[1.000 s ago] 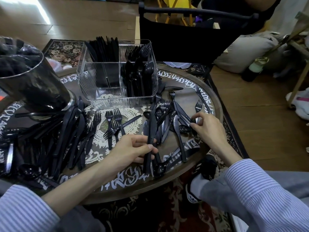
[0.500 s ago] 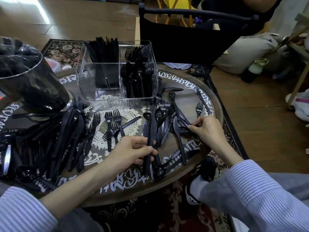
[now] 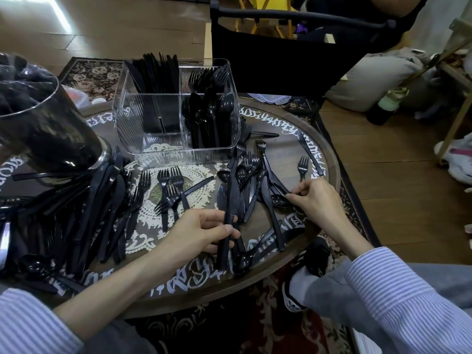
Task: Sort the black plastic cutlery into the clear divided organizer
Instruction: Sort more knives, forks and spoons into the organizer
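- My left hand (image 3: 204, 233) grips a small bundle of black knives (image 3: 231, 200) by their handles, fingers and thumb curled round them, blades pointing away toward the clear divided organizer (image 3: 176, 111)
- My right hand (image 3: 316, 198) pinches the handle end of one piece in the loose heap (image 3: 255, 180) at the right of the round table (image 3: 329, 159); I cannot tell from here whether it is a knife, fork or spoon
- Against a second ago, the right hand has slid a little toward me and inward over the heap, from resting beside a fork (image 3: 303, 166) to closing on a handle; the left hand has kept its bundle in much the same spot
- That reads as one more piece about to join the bundle, so the gathering step is under way and nothing is being dropped in yet
- The organizer stands at the back of the table, as before: knives upright in its rear left compartment, forks behind and spoons in front on the right, the front left compartment showing nothing
- Much is left to sort: a thick spread of cutlery (image 3: 97, 213) lies to my left below a dark glass vase (image 3: 46, 129), and a few forks (image 3: 171, 190) sit on the lace doily at the centre
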